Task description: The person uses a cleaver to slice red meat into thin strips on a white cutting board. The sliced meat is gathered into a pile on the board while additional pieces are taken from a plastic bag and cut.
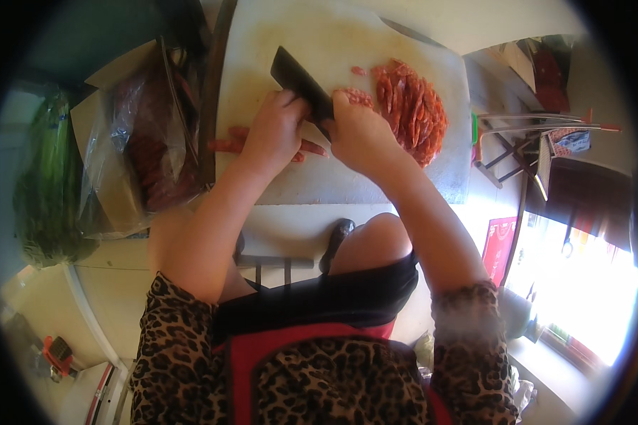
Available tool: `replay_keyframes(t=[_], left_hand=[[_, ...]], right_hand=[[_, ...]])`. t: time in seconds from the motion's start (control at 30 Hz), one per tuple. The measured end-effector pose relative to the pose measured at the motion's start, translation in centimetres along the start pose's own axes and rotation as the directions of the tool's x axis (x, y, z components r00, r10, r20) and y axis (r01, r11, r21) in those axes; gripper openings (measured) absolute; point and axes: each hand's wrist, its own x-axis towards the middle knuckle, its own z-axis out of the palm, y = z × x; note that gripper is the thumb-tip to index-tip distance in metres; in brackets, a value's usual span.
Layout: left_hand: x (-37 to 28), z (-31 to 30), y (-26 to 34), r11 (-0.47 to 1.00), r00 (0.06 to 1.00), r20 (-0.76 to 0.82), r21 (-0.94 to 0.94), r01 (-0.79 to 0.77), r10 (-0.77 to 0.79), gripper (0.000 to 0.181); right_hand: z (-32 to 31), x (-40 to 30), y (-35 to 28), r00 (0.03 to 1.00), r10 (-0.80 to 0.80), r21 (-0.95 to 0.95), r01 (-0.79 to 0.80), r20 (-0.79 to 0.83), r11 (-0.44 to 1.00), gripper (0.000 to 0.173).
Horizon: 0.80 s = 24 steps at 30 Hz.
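My right hand [359,133] grips a cleaver [300,79] with a broad dark blade; its handle is hidden in my fist. My left hand [276,130] is curled close against the other side of the blade, and whatever lies under its fingers is hidden. Several whole red sausages [313,149] lie beneath and beside my left hand on a white cutting board [308,183]. Fresh slices [359,97] sit just beyond my right knuckles, near one loose slice [358,70]. A large heap of sliced sausage [412,114] covers the board's right side.
To the left stands an open cardboard box [117,175] lined with clear plastic, holding dark red sausages [157,164]. Beside it is a bag of green vegetables [48,175]. A folding stool [526,154] is at the right, near a bright opening [590,287]. My knees are below the board.
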Motion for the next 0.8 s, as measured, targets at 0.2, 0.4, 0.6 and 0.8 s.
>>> replay_keyframes(t=[0.2,0.4,0.6,0.8], left_hand=[[-0.1,-0.1,0.6,0.997,0.998,-0.033,-0.055,0.047,-0.049,0.012],[0.1,-0.1,-0.3,1.000,0.999,-0.033,0.003,0.014,-0.014,0.011],[-0.1,-0.2,-0.1,0.997,0.999,-0.019,-0.060,0.049,-0.051,0.009],[-0.1,-0.2,0.1,0.999,0.998,-0.043,0.008,0.052,-0.051,0.010]], right_hand=[[-1.6,-1.8,0.7,0.998,0.069,0.070,-0.069,0.008,0.995,0.026],[-1.3,-0.9,0.1,0.999,-0.009,0.026,0.008,0.044,1.000,0.027],[-1.0,-0.4,1.0,0.999,0.010,0.080,-0.007,-0.040,0.997,0.025],[-1.7,-0.8,0.1,0.999,-0.023,0.045,0.022,0.027,0.999,0.024]])
